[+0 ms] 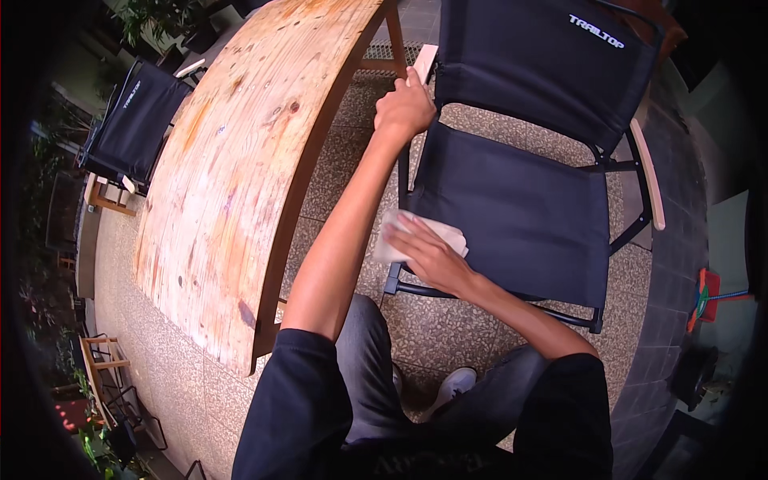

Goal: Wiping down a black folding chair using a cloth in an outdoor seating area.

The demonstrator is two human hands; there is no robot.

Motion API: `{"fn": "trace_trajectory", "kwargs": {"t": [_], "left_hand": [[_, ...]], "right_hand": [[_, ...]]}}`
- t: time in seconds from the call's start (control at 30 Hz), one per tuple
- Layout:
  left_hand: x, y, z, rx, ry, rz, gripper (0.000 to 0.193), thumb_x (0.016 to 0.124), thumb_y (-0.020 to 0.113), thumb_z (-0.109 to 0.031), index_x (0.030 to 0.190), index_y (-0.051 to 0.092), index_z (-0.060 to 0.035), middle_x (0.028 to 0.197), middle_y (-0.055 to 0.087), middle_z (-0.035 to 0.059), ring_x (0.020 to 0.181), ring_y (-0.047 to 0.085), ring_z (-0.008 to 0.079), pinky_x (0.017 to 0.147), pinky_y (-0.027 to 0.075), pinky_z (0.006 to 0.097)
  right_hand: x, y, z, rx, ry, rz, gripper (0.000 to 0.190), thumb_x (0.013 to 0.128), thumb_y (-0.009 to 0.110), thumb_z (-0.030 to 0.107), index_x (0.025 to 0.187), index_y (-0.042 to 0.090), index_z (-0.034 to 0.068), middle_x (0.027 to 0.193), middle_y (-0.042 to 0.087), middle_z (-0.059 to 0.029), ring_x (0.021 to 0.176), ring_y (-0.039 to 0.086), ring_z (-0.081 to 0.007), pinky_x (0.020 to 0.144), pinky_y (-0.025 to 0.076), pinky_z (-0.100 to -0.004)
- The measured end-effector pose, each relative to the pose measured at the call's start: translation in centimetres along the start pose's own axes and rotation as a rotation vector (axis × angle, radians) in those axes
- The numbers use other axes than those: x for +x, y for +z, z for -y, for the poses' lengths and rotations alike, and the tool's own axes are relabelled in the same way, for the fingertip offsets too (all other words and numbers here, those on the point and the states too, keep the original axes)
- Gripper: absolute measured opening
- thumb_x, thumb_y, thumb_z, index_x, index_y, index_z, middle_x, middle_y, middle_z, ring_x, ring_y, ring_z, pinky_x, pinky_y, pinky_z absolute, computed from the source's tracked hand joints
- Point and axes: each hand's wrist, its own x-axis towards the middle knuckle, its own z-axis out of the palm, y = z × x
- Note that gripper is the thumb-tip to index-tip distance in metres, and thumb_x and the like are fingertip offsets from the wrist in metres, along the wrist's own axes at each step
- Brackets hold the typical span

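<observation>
A folding camp chair with a black fabric seat [516, 210] and black backrest [540, 66] stands before me, turned towards me. My left hand [405, 108] grips the pale wooden armrest [426, 60] on the chair's left side in the picture. My right hand [429, 249] holds a folded light cloth [450, 236] against the front left corner of the seat, above the black metal frame tube [426, 291]. The fingers and the cloth's left part are blurred. The other wooden armrest [649, 174] is free of my hands.
A long wooden table [222, 180] with a worn, knotty top stands close at my left. Beyond it is another black camp chair [129, 126]. Potted plants [198, 33] stand at the upper left. A red object [710, 294] with a blue cord lies at the far right.
</observation>
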Motion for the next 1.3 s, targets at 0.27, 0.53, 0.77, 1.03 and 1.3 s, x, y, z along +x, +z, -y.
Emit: {"fn": "trace_trajectory", "kwargs": {"t": [0.27, 0.53, 0.77, 1.03, 1.3], "left_hand": [[-0.2, -0.2, -0.3, -0.034, 0.018, -0.011, 0.056, 0.096, 0.034, -0.031, 0.143, 0.026, -0.0013, 0.129, 0.048, 0.0240, 0.108, 0.058, 0.0390, 0.091, 0.045, 0.0474], [0.1, 0.2, -0.2, 0.000, 0.024, -0.019, 0.056, 0.097, 0.032, -0.031, 0.143, 0.026, -0.0015, 0.129, 0.048, 0.0246, 0.103, 0.060, 0.0406, 0.089, 0.046, 0.0484], [0.0, 0.2, -0.5, -0.007, 0.039, -0.028, 0.055, 0.097, 0.031, -0.030, 0.143, 0.025, -0.0010, 0.127, 0.049, 0.0246, 0.100, 0.061, 0.0401, 0.087, 0.048, 0.0482], [0.2, 0.3, -0.7, 0.001, 0.038, -0.033, 0.055, 0.097, 0.032, -0.030, 0.143, 0.026, -0.0008, 0.125, 0.050, 0.0252, 0.101, 0.061, 0.0400, 0.087, 0.048, 0.0481], [0.4, 0.6, -0.1, -0.014, 0.022, -0.079, 0.055, 0.097, 0.030, -0.035, 0.143, 0.028, -0.0042, 0.123, 0.051, 0.0261, 0.102, 0.058, 0.0437, 0.091, 0.045, 0.0509]], "right_hand": [[-0.3, -3.4, -6.7, -0.176, -0.226, 0.023, 0.045, 0.083, 0.053, 0.005, 0.128, 0.053, 0.007, 0.137, 0.048, -0.0091, 0.129, 0.043, -0.0294, 0.108, 0.036, -0.0408], [1.4, -3.0, -7.9, -0.111, 0.181, -0.166, 0.044, 0.081, 0.044, -0.003, 0.124, 0.052, -0.007, 0.130, 0.050, -0.0238, 0.128, 0.043, -0.0334, 0.111, 0.030, -0.0381], [-4.0, -5.6, -2.5, 0.055, -0.015, 0.216, 0.045, 0.082, 0.048, -0.001, 0.127, 0.052, -0.001, 0.132, 0.051, -0.0163, 0.127, 0.045, -0.0298, 0.110, 0.033, -0.0387], [3.6, -7.5, -10.4, -0.014, 0.391, -0.271, 0.045, 0.079, 0.045, -0.005, 0.123, 0.055, -0.001, 0.128, 0.053, -0.0212, 0.125, 0.044, -0.0376, 0.110, 0.030, -0.0411], [-1.5, -3.4, -5.3, -0.126, 0.133, 0.010, 0.054, 0.076, 0.050, -0.004, 0.130, 0.049, 0.001, 0.135, 0.049, -0.0173, 0.129, 0.040, -0.0372, 0.110, 0.030, -0.0439]]}}
